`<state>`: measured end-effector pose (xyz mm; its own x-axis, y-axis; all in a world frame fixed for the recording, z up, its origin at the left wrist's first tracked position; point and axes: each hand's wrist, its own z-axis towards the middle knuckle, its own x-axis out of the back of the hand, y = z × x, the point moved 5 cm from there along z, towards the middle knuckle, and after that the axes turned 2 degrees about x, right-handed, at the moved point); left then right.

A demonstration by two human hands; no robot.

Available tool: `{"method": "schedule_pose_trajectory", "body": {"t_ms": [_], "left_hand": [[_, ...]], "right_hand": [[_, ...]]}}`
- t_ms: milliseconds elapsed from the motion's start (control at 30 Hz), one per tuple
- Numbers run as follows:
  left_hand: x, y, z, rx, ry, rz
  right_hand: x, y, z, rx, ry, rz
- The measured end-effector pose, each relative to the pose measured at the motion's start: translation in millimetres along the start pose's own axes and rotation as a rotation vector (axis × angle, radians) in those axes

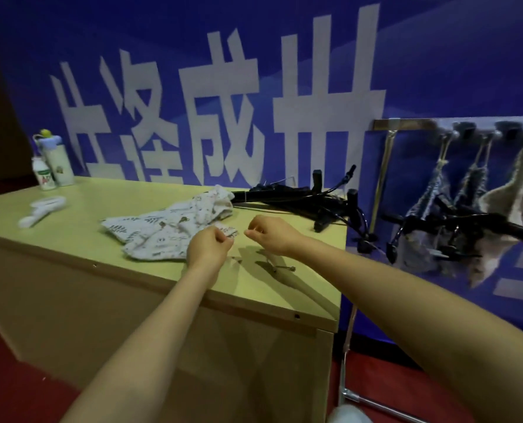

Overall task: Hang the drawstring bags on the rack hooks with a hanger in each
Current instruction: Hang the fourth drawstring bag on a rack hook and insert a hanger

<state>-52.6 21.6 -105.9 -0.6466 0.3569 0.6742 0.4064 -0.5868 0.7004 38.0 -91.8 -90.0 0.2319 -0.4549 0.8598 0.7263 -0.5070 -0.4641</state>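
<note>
Several white printed drawstring bags (pixel 162 230) lie in a heap on the pale wooden table (pixel 71 215). My left hand (pixel 208 247) pinches the edge of the nearest bag at its right corner. My right hand (pixel 269 235) is curled just to the right, fingertips pinched together as if on a thin string; the string itself is too faint to make out. A pile of black hangers (pixel 309 199) lies at the table's far right. On the rack (pixel 406 125) to the right hang three bags (pixel 504 209) with black hangers poking out of them.
Two bottles (pixel 54 166) stand at the table's far left, with a white object (pixel 45 209) lying in front of them. A blue banner with big white characters covers the wall behind. The rack's metal leg (pixel 347 361) stands by the table's right end. Red floor below.
</note>
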Motion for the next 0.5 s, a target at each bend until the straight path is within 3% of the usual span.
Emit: {"method": "schedule_pose_trajectory", "body": {"t_ms": [200, 300, 400, 500], "left_hand": [[20, -48, 16, 0.091, 0.336, 0.173], [17, -65, 34, 0.171, 0.265, 0.276], [12, -65, 50, 0.129, 0.194, 0.419], [17, -59, 58, 0.076, 0.246, 0.423]], "right_hand": [[-36, -3, 21, -0.044, -0.020, 0.047], [-46, -6, 31, -0.057, -0.013, 0.057], [-50, -9, 38, -0.038, -0.005, 0.056], [-47, -13, 44, -0.029, 0.020, 0.085]]}}
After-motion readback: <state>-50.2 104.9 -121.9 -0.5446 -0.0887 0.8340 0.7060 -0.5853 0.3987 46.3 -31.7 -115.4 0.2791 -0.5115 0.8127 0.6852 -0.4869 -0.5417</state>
